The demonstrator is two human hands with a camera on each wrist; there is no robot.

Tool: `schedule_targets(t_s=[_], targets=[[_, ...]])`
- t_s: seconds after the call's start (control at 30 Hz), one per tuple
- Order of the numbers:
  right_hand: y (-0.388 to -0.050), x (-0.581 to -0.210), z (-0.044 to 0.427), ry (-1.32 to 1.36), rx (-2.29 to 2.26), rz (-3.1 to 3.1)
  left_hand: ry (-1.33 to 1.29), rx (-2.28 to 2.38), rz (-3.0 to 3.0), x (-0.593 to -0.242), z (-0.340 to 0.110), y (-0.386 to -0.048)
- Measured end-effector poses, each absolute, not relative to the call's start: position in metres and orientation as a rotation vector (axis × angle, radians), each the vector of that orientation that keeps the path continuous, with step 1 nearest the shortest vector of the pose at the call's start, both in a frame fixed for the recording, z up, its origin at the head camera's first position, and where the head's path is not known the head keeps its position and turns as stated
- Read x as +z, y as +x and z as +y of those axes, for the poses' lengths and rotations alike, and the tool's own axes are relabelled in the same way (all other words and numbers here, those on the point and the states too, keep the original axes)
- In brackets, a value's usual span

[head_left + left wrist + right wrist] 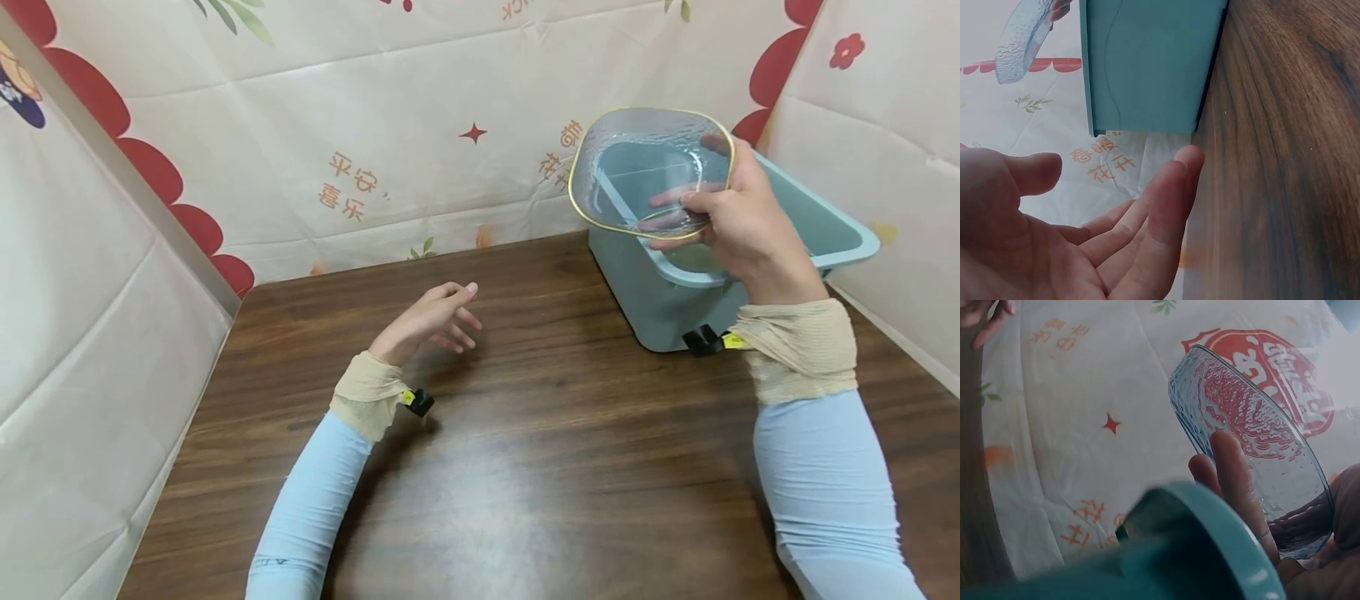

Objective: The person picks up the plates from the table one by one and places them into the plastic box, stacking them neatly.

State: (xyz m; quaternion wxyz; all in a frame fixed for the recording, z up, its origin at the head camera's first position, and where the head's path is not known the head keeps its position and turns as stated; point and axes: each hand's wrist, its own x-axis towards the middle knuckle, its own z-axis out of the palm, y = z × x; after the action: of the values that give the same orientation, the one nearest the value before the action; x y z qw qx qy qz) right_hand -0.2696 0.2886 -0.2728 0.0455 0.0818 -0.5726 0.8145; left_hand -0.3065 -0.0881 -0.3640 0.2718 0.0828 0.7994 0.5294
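Note:
A clear textured glass bowl [637, 167] with a gold rim is held up in my right hand [750, 217], the thumb over its rim side and the fingers beneath. It is tilted, its opening facing me, above the near-left rim of a blue-green plastic bin [637, 292]. The right wrist view shows the rippled bowl [1241, 419] between thumb and fingers, with the bin's rim [1210, 512] close below. My left hand [435, 321] hovers over the table at centre-left, fingers loosely bent and holding nothing. In the left wrist view its palm [1054, 256] faces up towards the bin's side.
The bin stands at the table's back right corner, near the printed cloth walls [420, 142]. A dark wood-grain table [480, 467] lies under both arms. Small black cameras [420, 402] are strapped to both wrists.

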Motion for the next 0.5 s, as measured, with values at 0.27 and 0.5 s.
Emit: schedule_targets(t_s=[0.27,0.5], targets=[[-0.286,-0.261,0.317,0.365,2.41,-1.914,0.21,1.421,2.152,-0.366,-0.087,-0.309],[-0.303,-0.257,0.34,0.255,2.366,-2.008,0.212,1.423,2.151,-0.365,-0.088,-0.309]])
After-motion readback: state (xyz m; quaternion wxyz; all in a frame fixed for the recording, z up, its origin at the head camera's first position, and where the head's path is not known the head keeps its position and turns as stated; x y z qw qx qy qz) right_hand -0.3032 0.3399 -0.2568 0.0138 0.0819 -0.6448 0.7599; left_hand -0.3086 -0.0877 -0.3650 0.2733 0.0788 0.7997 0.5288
